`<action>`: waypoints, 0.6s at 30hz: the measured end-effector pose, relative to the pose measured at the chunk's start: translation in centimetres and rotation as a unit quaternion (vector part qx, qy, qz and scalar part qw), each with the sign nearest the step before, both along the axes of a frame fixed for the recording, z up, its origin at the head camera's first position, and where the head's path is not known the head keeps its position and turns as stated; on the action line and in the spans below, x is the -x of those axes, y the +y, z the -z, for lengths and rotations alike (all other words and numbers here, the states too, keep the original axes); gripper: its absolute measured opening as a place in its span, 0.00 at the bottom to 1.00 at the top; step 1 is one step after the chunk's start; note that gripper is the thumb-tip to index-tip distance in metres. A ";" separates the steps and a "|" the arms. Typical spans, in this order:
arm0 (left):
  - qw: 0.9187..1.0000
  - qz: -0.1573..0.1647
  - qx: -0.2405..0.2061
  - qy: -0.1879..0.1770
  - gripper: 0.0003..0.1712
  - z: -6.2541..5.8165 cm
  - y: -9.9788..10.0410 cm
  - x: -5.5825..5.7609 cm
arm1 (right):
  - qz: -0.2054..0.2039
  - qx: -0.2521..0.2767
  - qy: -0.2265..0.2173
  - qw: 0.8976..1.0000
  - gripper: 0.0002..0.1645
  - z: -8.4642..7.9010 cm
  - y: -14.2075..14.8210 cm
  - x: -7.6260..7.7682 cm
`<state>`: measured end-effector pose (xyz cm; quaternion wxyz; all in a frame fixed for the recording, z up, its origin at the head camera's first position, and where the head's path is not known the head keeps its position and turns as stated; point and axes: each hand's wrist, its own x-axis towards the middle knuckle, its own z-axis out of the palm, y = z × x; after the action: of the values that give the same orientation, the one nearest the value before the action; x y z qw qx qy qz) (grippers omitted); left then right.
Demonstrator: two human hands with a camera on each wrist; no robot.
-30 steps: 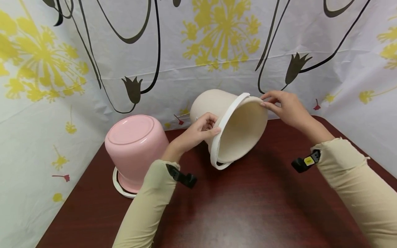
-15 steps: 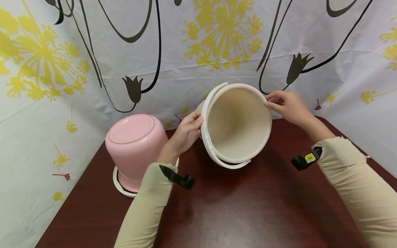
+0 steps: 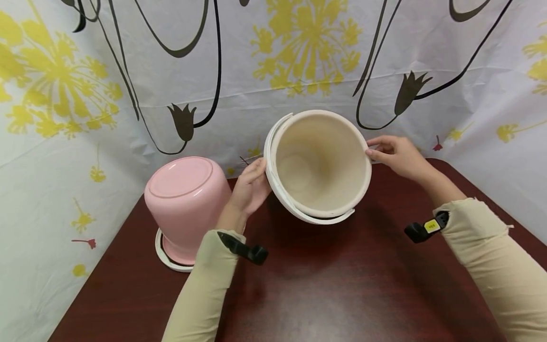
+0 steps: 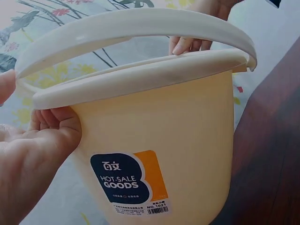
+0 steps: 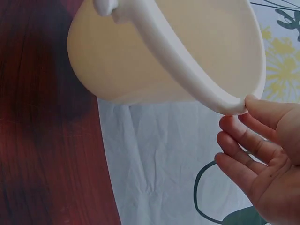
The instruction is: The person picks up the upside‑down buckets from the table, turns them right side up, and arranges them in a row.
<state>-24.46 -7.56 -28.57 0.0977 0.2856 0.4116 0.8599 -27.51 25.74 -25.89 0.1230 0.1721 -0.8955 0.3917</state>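
A cream bucket [image 3: 320, 166] is tipped on its side over the table, its mouth facing me. Its white handle [image 3: 283, 195] hangs along the left and lower side of the mouth. My left hand [image 3: 248, 187] holds the bucket at the left, fingers curled under the rim in the left wrist view. At the rim's right side, my right hand [image 3: 399, 156] pinches the edge between thumb and fingers. A printed label [image 4: 129, 180] shows on the bucket's wall. To the left, a pink bucket [image 3: 188, 213] stands upside down.
The dark red-brown table [image 3: 325, 285] reaches back to a white patterned curtain [image 3: 273, 71]. A white handle [image 3: 164, 259] lies on the table around the pink bucket's rim. My left forearm passes close beside the pink bucket.
The cream bucket has turned so its mouth faces me more fully, and has risen slightly. My left hand has shifted left with it; my right hand stays at the rim's right.
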 end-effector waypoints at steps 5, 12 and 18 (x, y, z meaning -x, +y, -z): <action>0.998 -0.005 -0.040 -0.043 0.21 0.2 0.2 0.1 | -0.003 0.025 -0.010 1.000 0.22 0.3 0.0 -0.3; 0.993 -0.005 -0.071 -0.092 0.22 0.6 0.4 0.4 | 0.000 0.071 -0.027 0.997 0.26 0.0 -0.2 -0.6; 0.989 0.014 -0.075 -0.125 0.15 0.8 0.6 0.6 | 0.022 0.081 -0.025 0.996 0.27 -0.6 -0.6 -0.6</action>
<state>-25.05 -6.91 -29.33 0.1393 0.1881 0.3265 0.9158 -26.89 25.17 -25.34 0.1229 0.1323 -0.8673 0.4638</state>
